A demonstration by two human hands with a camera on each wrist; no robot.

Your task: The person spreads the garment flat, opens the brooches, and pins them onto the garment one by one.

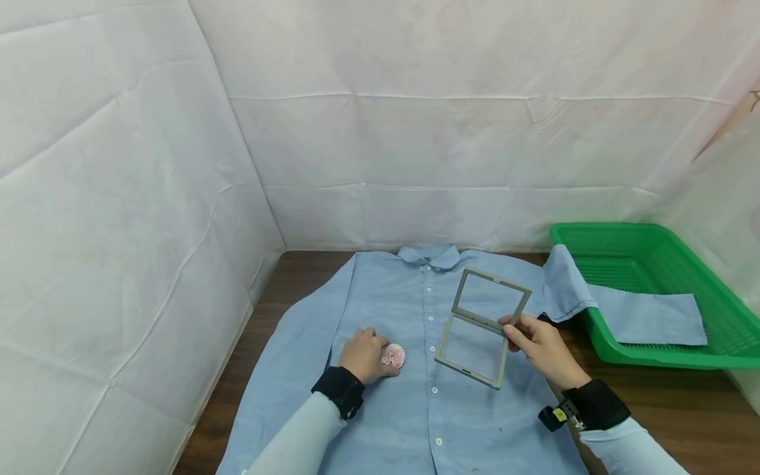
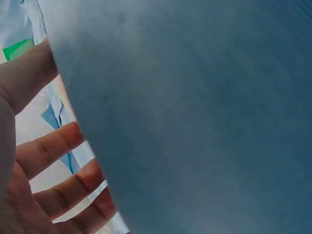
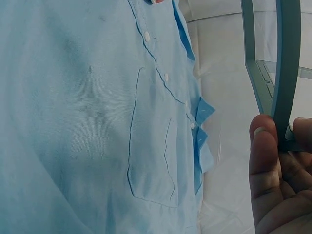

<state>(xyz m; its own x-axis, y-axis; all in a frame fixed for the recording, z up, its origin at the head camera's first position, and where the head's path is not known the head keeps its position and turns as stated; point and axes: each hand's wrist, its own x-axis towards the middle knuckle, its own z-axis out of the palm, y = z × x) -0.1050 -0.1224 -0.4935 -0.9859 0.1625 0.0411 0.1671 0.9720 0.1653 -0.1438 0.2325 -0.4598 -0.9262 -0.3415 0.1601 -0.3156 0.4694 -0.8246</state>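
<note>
A light blue button-up shirt lies spread on the table. Over its left part, my left hand pinches a round pink patterned disc at its edge between thumb and fingers. In the left wrist view the shirt cloth hides most of the disc. Above the shirt's right side my right hand grips the edge of a grey two-part frame near its middle bar. Shirt fabric shows through both rectangular openings. In the right wrist view, thumb and fingers pinch the frame beside the shirt's chest pocket.
A green plastic basket stands at the right, with one shirt sleeve draped over its rim and into it. Brown wooden table shows around the shirt. White sheeting hangs behind and at the sides.
</note>
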